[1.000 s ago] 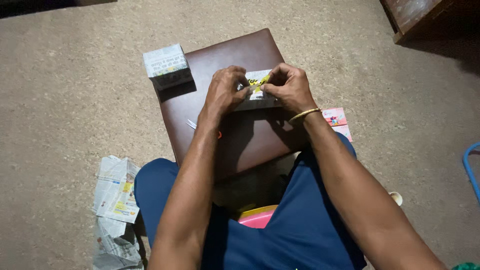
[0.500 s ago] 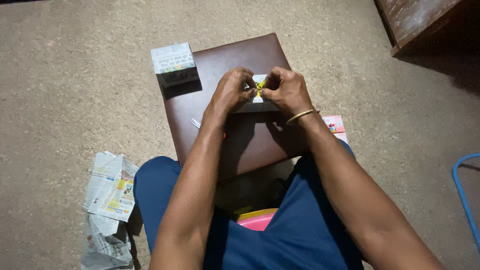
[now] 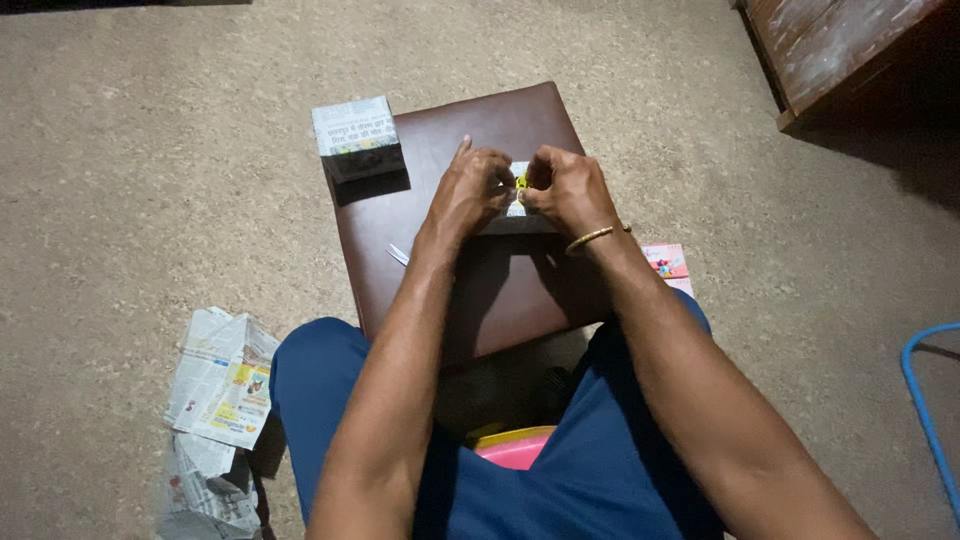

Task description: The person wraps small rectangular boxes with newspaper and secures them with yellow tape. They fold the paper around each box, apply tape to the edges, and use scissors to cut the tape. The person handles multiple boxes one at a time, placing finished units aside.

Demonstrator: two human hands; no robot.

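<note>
Both hands work a small folded newspaper piece (image 3: pixel 517 197) at the middle of the brown stool top (image 3: pixel 500 290). Left hand (image 3: pixel 468 192) and right hand (image 3: pixel 566 190) pinch it between fingertips. A finished newspaper box (image 3: pixel 357 137) stands at the far left corner; its contents cannot be seen.

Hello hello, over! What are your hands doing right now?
Left hand and right hand both pinching a small folded newspaper piece on the brown stool. Newspaper box at the stool's far left corner, apart. Nothing between the hands.
</note>
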